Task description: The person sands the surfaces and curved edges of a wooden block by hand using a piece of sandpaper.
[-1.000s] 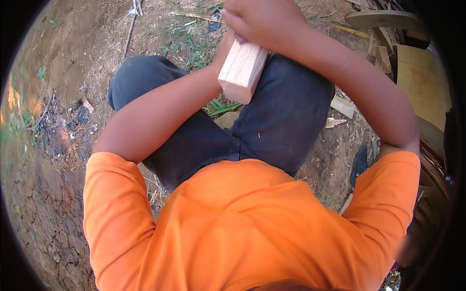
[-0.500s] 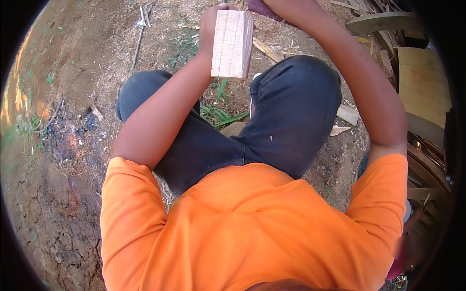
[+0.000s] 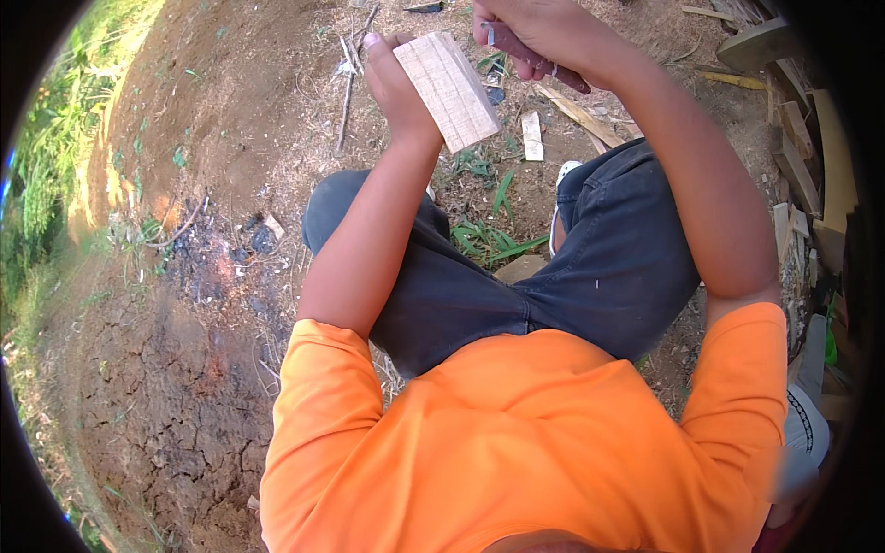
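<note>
My left hand [image 3: 395,88] is closed around the side of a pale squared wooden block [image 3: 449,92], its thumb showing at the far end. The block is tilted, with its near end pointing down to the right. To the right of it, apart from the wood, my right hand [image 3: 539,37] grips a dark reddish-brown strip with whitish worn edges, which looks like folded sandpaper [image 3: 530,53]. Some fingers of both hands are hidden.
Wood offcuts [image 3: 533,136] and dry sticks [image 3: 347,92] lie on the dirt ground beyond my knees. Boards and curved wooden pieces [image 3: 761,44] are stacked at the right. A white cap [image 3: 804,429] shows at the lower right. Dark ash [image 3: 249,241] marks the ground at left.
The block has turned from nearly upright in the picture to a slant. My right hand and the reddish-brown sandpaper have come further into view. My body and arms appear shifted to the right.
</note>
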